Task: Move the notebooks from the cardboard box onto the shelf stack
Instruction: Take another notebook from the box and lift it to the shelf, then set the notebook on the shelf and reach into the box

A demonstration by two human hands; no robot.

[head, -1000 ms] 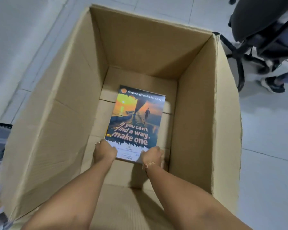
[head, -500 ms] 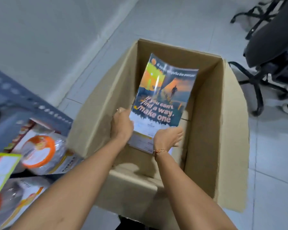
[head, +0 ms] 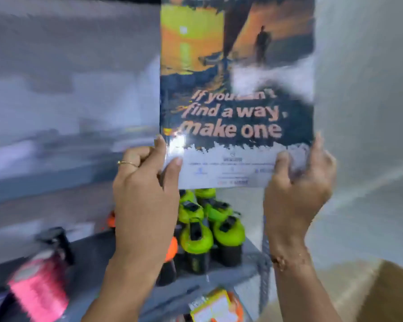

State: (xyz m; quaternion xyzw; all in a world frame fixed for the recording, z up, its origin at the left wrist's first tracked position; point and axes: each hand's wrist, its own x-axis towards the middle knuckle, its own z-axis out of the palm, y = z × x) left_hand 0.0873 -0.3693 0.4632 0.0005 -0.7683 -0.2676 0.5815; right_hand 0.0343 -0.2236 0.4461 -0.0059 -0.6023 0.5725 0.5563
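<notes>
Setting: grey metal shelf [head: 233, 274] against a pale wall, the picture smeared by motion blur.
Notebook: notebook [head: 236, 89] held upright in the air in front of the shelf, cover facing the camera; a sunset scene with a standing figure, and the words "If you can't find a way, make one"; its top edge runs out of view; glare on the glossy cover near the lower left.
Left grip: left hand [head: 144, 189] clenched on the notebook's lower left corner, thumb across the front of the cover, fingers curled behind the edge; a thin ring on one finger.
Right grip: right hand [head: 298, 194] grasping the lower right corner, thumb on the front, fingers wrapped round the right edge; a bracelet at the wrist.
Below the notebook: cluster of green-lidded bottles [head: 209, 226] with dark bodies standing on the shelf, between the two forearms.
Beside them: orange-lidded item [head: 171, 249] partly hidden behind the left hand.
Lower left: pink object [head: 39, 287], too blurred to identify.
Bottom centre: yellow and orange package [head: 215, 306] on a lower level.
Lower right: cardboard box [head: 386, 296], only a corner showing.
</notes>
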